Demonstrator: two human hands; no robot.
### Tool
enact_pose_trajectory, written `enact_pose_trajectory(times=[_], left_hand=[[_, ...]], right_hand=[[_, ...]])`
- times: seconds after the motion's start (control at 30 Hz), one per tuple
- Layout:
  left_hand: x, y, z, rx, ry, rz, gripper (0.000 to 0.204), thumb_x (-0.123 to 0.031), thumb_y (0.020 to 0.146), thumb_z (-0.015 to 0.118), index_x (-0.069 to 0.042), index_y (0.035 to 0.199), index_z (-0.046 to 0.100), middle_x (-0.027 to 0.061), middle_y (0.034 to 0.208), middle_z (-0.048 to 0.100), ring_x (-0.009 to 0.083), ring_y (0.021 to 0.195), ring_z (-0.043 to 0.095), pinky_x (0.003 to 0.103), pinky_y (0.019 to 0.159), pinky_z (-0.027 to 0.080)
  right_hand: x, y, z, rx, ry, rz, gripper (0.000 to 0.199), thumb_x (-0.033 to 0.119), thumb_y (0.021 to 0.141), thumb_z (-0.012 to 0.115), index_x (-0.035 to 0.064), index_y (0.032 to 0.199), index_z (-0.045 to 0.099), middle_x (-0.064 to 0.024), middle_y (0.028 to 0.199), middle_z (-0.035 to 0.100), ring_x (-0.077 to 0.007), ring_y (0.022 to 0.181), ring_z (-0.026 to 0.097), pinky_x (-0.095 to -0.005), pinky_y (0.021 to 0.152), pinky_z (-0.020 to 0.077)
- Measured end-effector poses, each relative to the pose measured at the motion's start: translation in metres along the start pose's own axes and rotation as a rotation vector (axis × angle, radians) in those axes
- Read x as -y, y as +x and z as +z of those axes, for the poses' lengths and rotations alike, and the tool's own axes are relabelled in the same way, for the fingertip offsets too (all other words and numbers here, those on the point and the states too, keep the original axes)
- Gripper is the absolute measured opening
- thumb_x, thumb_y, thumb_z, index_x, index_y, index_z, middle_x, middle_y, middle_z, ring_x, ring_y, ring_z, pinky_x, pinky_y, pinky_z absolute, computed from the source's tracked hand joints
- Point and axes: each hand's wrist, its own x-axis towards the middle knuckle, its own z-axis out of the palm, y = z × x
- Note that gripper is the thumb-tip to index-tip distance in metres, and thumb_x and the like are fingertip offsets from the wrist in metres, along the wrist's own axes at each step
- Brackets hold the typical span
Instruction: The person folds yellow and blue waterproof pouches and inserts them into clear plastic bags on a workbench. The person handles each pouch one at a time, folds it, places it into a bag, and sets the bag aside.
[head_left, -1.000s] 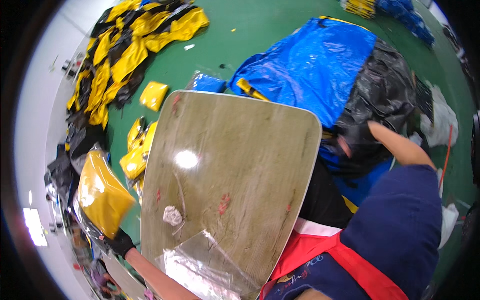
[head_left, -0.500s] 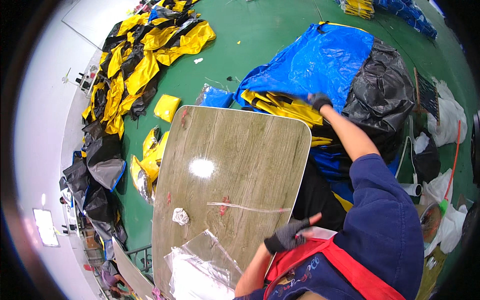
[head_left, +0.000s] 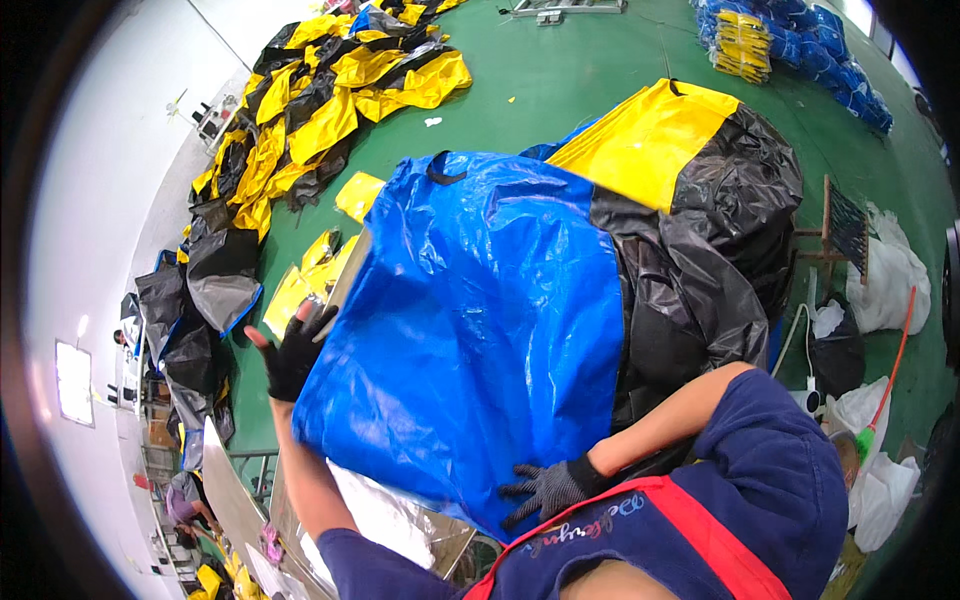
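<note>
A large blue and black woven-plastic bag (head_left: 480,300) lies spread over the table (head_left: 350,275), hiding most of its top. It has a black strap loop (head_left: 443,170) at its far edge. My left hand (head_left: 293,355), in a black glove with bare fingertips, is at the bag's left edge by the table's side, thumb and fingers spread. My right hand (head_left: 550,490), in a dark grey glove, rests flat on the bag's near edge, close to my body, with fingers apart. The bag's black part runs right onto a heap with a yellow and black bag (head_left: 650,140) on it.
Yellow and black sheeting (head_left: 330,110) is heaped on the green floor at the far left. Yellow packets (head_left: 310,270) lie beyond the table's left side. Clear plastic bags (head_left: 385,520) show at its near end. A metal rack (head_left: 845,230) and white sacks (head_left: 885,280) stand at the right.
The blue bag has come from the heap at right onto the table. My right hand has moved back to my body; my left has gone out to the left. A yellow bag now shows on the heap.
</note>
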Motion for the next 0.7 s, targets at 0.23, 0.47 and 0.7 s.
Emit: enact_pose_trajectory(times=[0.23,0.47,0.7], left_hand=[[-0.062,0.055,0.078,-0.091,0.098,-0.561,0.094,-0.078,0.068,0.051,-0.006,0.128,0.044,0.0175,0.126,0.049,0.0291,0.114,0.050,0.050,0.091,0.041],[-0.054,0.052,0.045,-0.173,-0.343,-1.042,0.079,-0.070,0.066,0.066,-0.005,0.112,0.062,0.0162,0.110,0.063,0.0256,0.101,0.060,0.047,0.079,0.050],[-0.078,-0.057,0.022,-0.662,0.107,-0.530,0.041,-0.037,0.081,0.061,0.001,0.097,0.063,0.0233,0.090,0.065,0.0370,0.083,0.062,0.043,0.075,0.047]], right_hand=[[0.010,0.046,0.042,0.329,0.074,0.047,0.057,0.043,0.090,0.042,0.0249,0.144,0.032,-0.0123,0.150,0.029,-0.0449,0.135,0.024,-0.0598,0.108,0.0156],[0.010,0.068,0.057,0.418,0.053,0.077,0.052,0.042,0.090,0.042,0.0287,0.141,0.038,-0.0120,0.148,0.032,-0.0426,0.132,0.030,-0.0560,0.109,0.0199],[0.015,0.026,-0.003,-0.277,-0.234,0.112,0.039,0.043,0.086,0.051,0.0211,0.119,0.057,-0.0078,0.138,0.047,-0.0364,0.127,0.041,-0.0600,0.103,0.0271]])
